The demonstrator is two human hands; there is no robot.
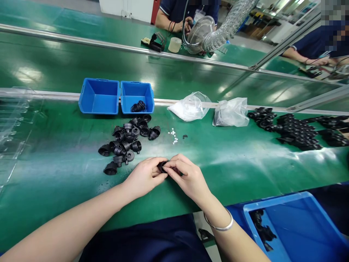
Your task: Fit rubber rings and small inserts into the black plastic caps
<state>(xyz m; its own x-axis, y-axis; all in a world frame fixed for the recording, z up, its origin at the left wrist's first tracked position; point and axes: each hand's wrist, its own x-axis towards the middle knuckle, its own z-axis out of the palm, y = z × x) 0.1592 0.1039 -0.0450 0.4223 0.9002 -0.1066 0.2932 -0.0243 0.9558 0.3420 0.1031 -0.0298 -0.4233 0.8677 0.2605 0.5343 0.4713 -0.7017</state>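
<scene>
My left hand (144, 175) and my right hand (188, 176) meet over the green table near its front edge. Both pinch one small black plastic part (163, 166) between their fingertips; most of it is hidden by the fingers. A loose pile of black cup-shaped parts (128, 140) lies just beyond my left hand. Tiny white and black bits (174, 136) are scattered a little further back, above my hands. A metal bangle sits on my right wrist.
Two blue bins (99, 96) stand at the back, the right one (137, 95) holding black rings. Two plastic bags (191, 107) lie to their right, then a big heap of black parts (297, 131). A blue crate (300, 222) sits low right. Other people work across the belt.
</scene>
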